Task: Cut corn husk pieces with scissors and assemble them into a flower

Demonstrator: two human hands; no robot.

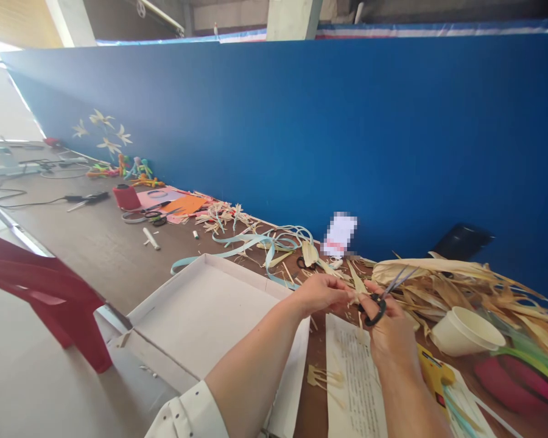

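My right hand [390, 319] has its fingers through the black handles of a small pair of scissors [396, 281], whose blades point up and away to the right. My left hand [326, 293] is closed in a pinch on a pale strip of dried husk [357, 281] that stands up between the hands. The fingertips of both hands meet there, so the lower part of the strip is mostly hidden. Below them lies a printed sheet [351, 377], with cut husk pieces [322, 376] at its left edge.
A shallow white box lid [219, 298] lies under my left forearm. Dried husks [420, 286], a cream cup [468, 331] and a yellow glue gun [433, 371] are at right. Light-blue ribbon [251, 242] curls behind the lid. A blue partition [274, 134] borders the table; a red chair [73, 298] stands left.
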